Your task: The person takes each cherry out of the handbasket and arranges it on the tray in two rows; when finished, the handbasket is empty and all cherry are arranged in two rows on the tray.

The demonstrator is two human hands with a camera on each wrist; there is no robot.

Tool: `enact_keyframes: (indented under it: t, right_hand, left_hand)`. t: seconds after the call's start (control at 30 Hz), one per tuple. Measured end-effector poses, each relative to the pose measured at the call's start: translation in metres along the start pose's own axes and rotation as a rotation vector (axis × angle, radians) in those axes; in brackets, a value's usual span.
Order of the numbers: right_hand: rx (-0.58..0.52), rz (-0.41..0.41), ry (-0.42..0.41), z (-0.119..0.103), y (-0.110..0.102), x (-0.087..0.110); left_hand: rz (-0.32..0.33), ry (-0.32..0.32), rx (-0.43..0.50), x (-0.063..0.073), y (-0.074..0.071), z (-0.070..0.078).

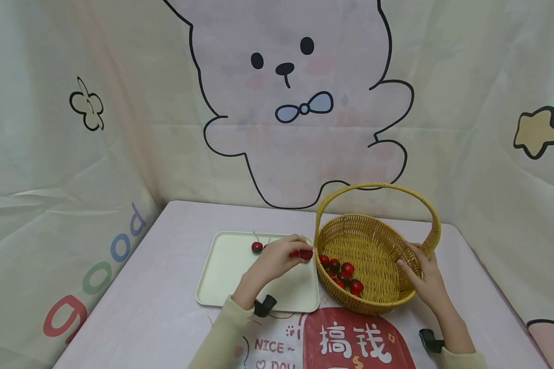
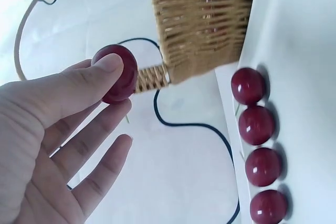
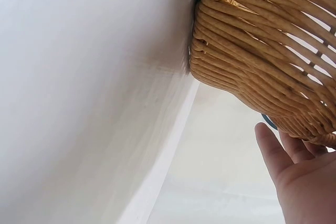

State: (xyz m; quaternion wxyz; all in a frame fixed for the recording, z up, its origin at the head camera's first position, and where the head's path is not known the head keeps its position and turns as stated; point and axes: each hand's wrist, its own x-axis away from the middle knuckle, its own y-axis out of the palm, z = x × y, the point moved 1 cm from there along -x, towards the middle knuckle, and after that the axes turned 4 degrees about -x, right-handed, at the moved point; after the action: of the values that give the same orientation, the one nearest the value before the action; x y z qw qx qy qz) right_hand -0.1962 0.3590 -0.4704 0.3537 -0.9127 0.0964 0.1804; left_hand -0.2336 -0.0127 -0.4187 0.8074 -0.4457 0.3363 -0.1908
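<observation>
My left hand is over the right part of a pale rectangular tray, close to the basket's left side. Its thumb and fingers pinch a dark red cherry, seen best in the left wrist view. Several cherries lie in a row on the tray; in the head view the hand hides most of them. A woven yellow basket with a tall arched handle stands right of the tray, with several cherries gathered in its left side. My right hand grips the basket's right rim, thumb inside, fingers outside.
A pale cloth with a red printed patch and lettering covers the table, below the basket and tray. Behind stands a fabric backdrop with a cartoon bear, and fabric also hangs at both sides.
</observation>
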Motion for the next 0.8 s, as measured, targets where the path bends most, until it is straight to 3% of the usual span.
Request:
enact_keyframes:
  t: [0.43, 0.8]
  right_hand:
    - [-0.011, 0.000, 0.008, -0.001, 0.000, 0.001]
    - [-0.003, -0.002, 0.020, 0.000, 0.001, -0.001]
  left_hand:
    - [0.094, -0.083, 0.014, 0.014, -0.014, -0.045]
    - [0.096, -0.223, 0.009, 0.030, -0.019, -0.085]
